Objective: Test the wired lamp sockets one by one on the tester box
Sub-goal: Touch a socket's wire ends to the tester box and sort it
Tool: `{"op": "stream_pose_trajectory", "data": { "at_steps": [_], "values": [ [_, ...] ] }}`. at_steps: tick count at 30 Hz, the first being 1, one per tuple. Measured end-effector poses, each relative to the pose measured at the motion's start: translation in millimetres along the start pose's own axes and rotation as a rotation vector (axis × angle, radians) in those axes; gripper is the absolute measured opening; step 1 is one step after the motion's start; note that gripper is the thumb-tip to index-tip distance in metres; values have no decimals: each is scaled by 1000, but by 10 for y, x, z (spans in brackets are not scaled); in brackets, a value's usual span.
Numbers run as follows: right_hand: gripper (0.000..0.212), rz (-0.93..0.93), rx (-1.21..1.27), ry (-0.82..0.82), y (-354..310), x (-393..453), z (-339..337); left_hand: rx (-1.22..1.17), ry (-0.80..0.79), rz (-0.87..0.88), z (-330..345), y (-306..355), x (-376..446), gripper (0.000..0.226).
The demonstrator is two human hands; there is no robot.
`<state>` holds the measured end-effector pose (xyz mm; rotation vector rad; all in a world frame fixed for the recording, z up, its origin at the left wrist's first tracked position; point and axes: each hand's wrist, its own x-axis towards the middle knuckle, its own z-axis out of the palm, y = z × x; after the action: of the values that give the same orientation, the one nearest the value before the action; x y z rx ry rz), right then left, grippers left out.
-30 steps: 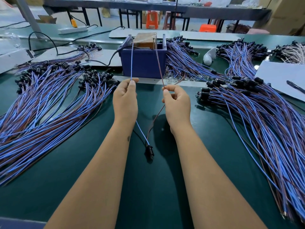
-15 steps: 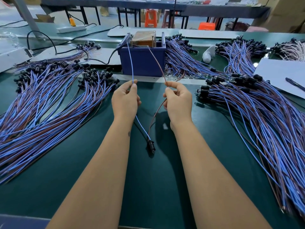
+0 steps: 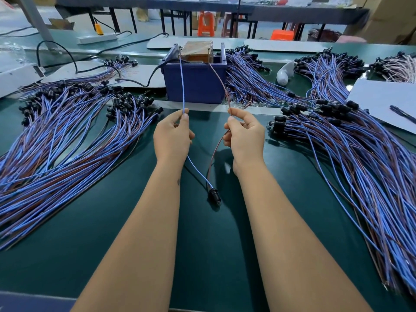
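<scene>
Over the last second the left hand (image 3: pixel 173 136), pinching the blue wire (image 3: pixel 182 86), and the right hand (image 3: pixel 245 136), pinching the brown wire (image 3: pixel 219 82), have barely moved, their wire ends staying up at the tester box (image 3: pixel 195 82) beyond both grips, so this socket (image 3: pixel 214 194) looks mid-test.

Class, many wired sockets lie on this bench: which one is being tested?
The socket between the forearms: alone, its blue wire and brown wire reach the tester box.

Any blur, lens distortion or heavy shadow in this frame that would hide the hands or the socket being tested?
Head view: hands and the black socket are sharp; wide-angle bending curves the table edges and stretches the forearms; background stools are soft; soft shadows lie on the green mat under the right hand, hiding nothing.
</scene>
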<state>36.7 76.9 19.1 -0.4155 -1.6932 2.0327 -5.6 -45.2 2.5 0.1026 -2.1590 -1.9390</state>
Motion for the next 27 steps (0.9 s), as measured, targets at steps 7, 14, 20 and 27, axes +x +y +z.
{"op": "stream_pose_trajectory", "data": {
  "at_steps": [7,14,20,27],
  "values": [
    [23,3,-12,-27,4,11,-1,6,-17,3,8,-10,20,22],
    [24,18,-4,-48,-3,0,5,-21,-26,9,-7,-26,44,24],
    [23,16,-17,-55,-4,-6,-1,-19,-28,18,-12,-23,30,24],
    [22,-137,-167,-103,27,-40,30,3,-73,51,-11,34,-23,18]
  ]
}}
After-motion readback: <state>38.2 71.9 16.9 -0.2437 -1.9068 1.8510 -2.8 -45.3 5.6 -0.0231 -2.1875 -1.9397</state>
